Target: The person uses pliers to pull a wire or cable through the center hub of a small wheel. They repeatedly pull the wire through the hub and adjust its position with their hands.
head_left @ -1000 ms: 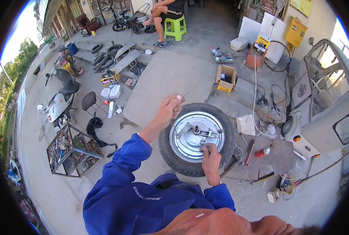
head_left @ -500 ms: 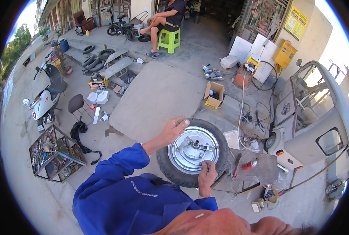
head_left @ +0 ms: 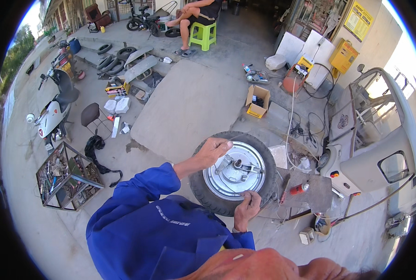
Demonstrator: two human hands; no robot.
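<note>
A wheel with a black tyre and a silver drum-brake hub is in front of me, face up. An axle stub and a brake lever stand out of the hub's middle. My left hand is over the wheel's upper left edge, its thumb and fingers pinched on a thin wire. Close to the wheel's lower rim, my right hand is closed, with the fingertips pinching what looks like the same wire. The wire is faint against the hub, and its full path is hard to follow.
Right of the wheel, a low metal bench holds a red spray can. A wire-frame tool rack and a stool stand left. Ahead is an open carton. A person sits on a green stool; a grey vehicle stands right.
My left hand has shifted slightly right and inward over the hub. The right hand stays by the lower rim, turned a little. The whole view has tilted slightly downward.
</note>
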